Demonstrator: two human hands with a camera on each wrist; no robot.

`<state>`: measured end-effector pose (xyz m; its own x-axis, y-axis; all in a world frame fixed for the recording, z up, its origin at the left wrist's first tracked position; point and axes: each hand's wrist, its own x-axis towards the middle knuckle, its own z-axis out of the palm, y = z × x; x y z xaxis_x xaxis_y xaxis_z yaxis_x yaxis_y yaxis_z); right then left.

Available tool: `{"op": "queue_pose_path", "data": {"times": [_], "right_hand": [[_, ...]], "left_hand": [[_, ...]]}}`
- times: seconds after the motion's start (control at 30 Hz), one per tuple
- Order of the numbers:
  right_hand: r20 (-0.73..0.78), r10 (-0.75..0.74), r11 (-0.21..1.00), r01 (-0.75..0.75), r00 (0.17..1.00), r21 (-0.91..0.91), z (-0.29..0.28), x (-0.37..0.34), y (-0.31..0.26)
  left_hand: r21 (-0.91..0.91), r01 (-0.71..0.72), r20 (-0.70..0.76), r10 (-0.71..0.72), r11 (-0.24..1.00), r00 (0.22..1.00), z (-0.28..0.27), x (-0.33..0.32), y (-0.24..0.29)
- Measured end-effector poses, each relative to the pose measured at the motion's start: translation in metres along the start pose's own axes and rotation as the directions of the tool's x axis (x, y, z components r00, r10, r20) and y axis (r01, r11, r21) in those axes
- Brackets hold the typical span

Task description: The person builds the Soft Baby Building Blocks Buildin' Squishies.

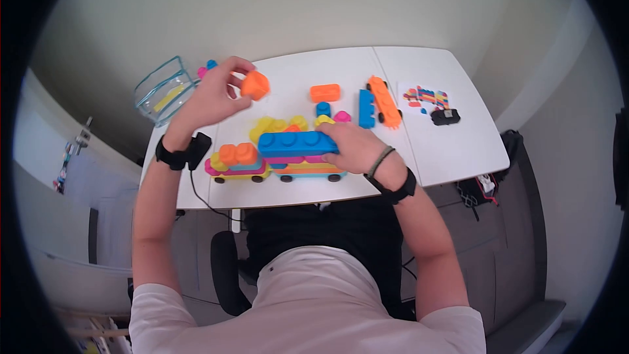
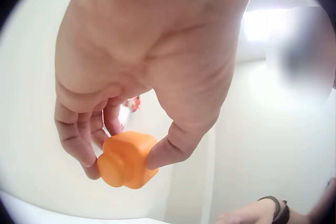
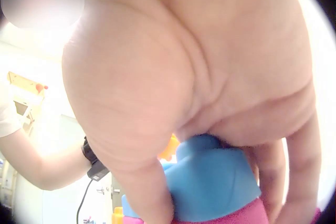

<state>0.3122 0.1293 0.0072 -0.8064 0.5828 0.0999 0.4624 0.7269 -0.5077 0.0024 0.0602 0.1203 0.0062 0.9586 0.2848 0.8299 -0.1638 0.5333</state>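
My left hand holds up a small orange toy block over the back left of the table. In the left wrist view thumb and fingertips pinch the orange block, its round stud facing outward. My right hand grips the right end of a long blue block. That block lies on top of a wheeled toy car built of pink, yellow, orange and light-blue layers. In the right wrist view the thumb and fingers straddle the blue block, with pink directly beneath it.
Left of the stack stands a smaller wheeled car carrying orange blocks. Yellow blocks lie behind. Further right are an orange block, a blue block and an orange wheeled base. A clear case sits at the left edge.
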Motion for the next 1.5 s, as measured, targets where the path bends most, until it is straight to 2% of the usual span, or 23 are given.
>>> {"op": "queue_pose_path", "data": {"times": [0.03,0.07,0.13,0.17,0.23,0.27,0.3,0.37,0.47,0.57,0.7,0.77,0.87,0.93,0.97,1.0,1.07,1.13,1.17,1.23,1.37,1.43,1.5], "right_hand": [[0.003,-0.021,1.0,0.021,1.0,-0.003,0.001,0.001,0.0],[0.003,-0.016,1.0,0.016,1.0,0.003,0.003,0.002,0.002],[0.013,-0.002,1.0,0.002,1.0,-0.006,0.001,0.002,-0.002],[0.016,-0.012,1.0,0.013,1.0,-0.013,0.001,0.001,-0.004],[0.009,0.007,0.999,-0.007,1.0,-0.042,0.002,0.0,-0.005],[0.01,0.002,0.999,-0.002,1.0,-0.048,0.002,0.001,-0.006],[0.018,0.006,0.999,-0.006,1.0,-0.041,0.002,0.001,-0.006],[0.026,0.013,0.999,-0.012,1.0,-0.036,0.001,0.001,-0.007],[0.017,0.032,0.999,-0.031,0.999,-0.026,0.003,0.001,-0.007],[-0.031,-0.027,1.0,0.027,0.999,-0.013,0.008,0.0,-0.001],[-0.041,-0.032,0.999,0.032,0.999,-0.001,0.011,0.002,-0.002],[-0.047,-0.029,1.0,0.029,0.998,0.0,0.013,0.003,-0.002],[-0.061,-0.041,0.999,0.042,0.997,0.005,0.011,0.005,-0.004],[-0.067,0.079,0.995,-0.075,0.995,0.06,0.002,0.004,-0.007],[-0.074,0.086,0.995,-0.081,0.994,0.063,-0.002,0.005,0.0],[-0.118,0.126,0.986,-0.112,0.985,0.12,-0.009,0.006,0.016],[-0.157,0.169,0.975,-0.142,0.973,0.174,-0.022,0.009,0.051],[-0.254,0.302,0.953,-0.293,0.919,0.074,-0.026,0.015,0.092],[-0.255,0.304,0.953,-0.294,0.918,0.077,-0.021,0.017,0.111],[-0.423,0.338,0.87,-0.451,0.841,-0.202,-0.006,0.022,0.145],[-0.428,0.395,0.819,-0.523,0.813,-0.237,0.007,0.026,0.151],[-0.268,0.606,0.72,-0.66,0.749,-0.215,0.001,0.03,0.145],[-0.291,0.634,0.682,-0.696,0.716,-0.225,0.002,0.032,0.146]], "left_hand": [[0.065,-0.057,0.034,0.055,0.996,0.998,-0.002,-0.008,0.012],[0.071,-0.05,0.017,0.049,0.996,0.999,-0.003,-0.014,0.024],[0.2,-0.116,0.217,0.071,0.973,0.974,-0.006,-0.027,0.041],[0.202,-0.11,0.205,0.068,0.973,0.976,-0.005,-0.031,0.038],[0.201,-0.318,0.284,0.255,0.927,0.924,0.002,-0.035,0.029],[0.216,-0.253,0.353,0.167,0.943,0.921,0.002,-0.035,0.035],[0.216,-0.253,0.347,0.168,0.943,0.923,0.004,-0.036,0.035],[0.308,-0.236,0.424,0.089,0.922,0.901,0.011,-0.035,0.032],[0.252,-0.23,0.408,0.112,0.94,0.906,0.013,-0.035,0.025],[0.256,-0.201,0.385,0.091,0.946,0.918,0.015,-0.034,0.024],[0.219,-0.237,0.372,0.143,0.946,0.917,0.024,-0.035,0.009],[0.275,-0.175,0.405,0.052,0.945,0.913,0.023,-0.037,0.017],[0.288,-0.187,0.364,0.073,0.939,0.928,0.023,-0.04,0.015],[0.326,-0.188,0.346,0.068,0.927,0.936,0.022,-0.043,0.013],[0.361,-0.185,0.321,0.065,0.914,0.945,0.021,-0.043,0.012],[0.357,-0.191,0.325,0.07,0.914,0.943,0.019,-0.044,0.012],[0.435,-0.125,0.297,-0.011,0.892,0.955,0.012,-0.047,0.012],[0.443,-0.107,0.295,-0.032,0.89,0.955,0.005,-0.05,0.007],[0.455,-0.09,0.293,-0.054,0.886,0.955,0.002,-0.05,0.005],[0.46,-0.083,0.293,-0.064,0.884,0.954,-0.001,-0.049,0.0],[0.451,-0.095,0.278,-0.039,0.887,0.96,-0.008,-0.05,-0.009],[0.432,-0.114,0.287,-0.017,0.895,0.958,-0.009,-0.051,-0.014],[0.483,-0.119,0.256,-0.01,0.867,0.967,-0.007,-0.051,-0.018]]}}
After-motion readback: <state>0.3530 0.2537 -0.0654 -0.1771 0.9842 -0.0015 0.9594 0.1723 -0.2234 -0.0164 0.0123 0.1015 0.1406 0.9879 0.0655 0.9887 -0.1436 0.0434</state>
